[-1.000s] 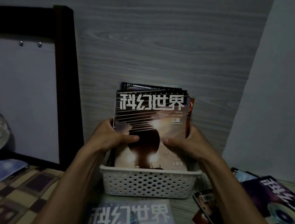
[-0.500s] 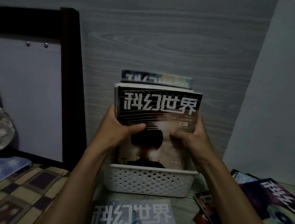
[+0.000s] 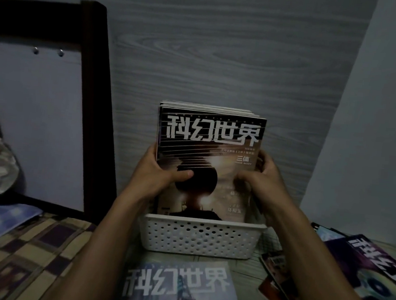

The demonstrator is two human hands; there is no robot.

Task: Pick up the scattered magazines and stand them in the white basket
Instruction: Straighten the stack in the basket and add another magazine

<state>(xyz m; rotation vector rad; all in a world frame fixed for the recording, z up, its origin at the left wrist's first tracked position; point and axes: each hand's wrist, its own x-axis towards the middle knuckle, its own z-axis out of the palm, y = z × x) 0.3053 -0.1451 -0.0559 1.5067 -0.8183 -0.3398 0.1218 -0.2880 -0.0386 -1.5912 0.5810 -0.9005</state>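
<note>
**Both hands clamp a stack of magazines upright in the basket**

While the left hand [image 3: 163,173] grips the left edge of the stack of magazines [image 3: 207,160], its thumb lies flat across the front cover and its fingers go behind. The right hand [image 3: 260,179] grips the right edge in the same manner, thumb on the cover. The two hands are apart, one at each side of the stack.

The stack stands upright with its long axis vertical. Its lower end is inside the white basket [image 3: 200,237] and its top edge points to 12 o'clock. The front cover faces the camera; it is dark and glossy, with big white characters near the top and a round black shape in the middle.

The basket is of white plastic, rectangular, and its wall has rows of small round holes. It stands against a grey wood-grain panel [image 3: 224,56].

At 6 o'clock from the basket a bluish magazine [image 3: 180,289] lies flat. At 4 o'clock a purple magazine [image 3: 377,273] lies flat above other loose ones. At 8 o'clock is a checked cloth [image 3: 27,254], brown and yellow.
</note>
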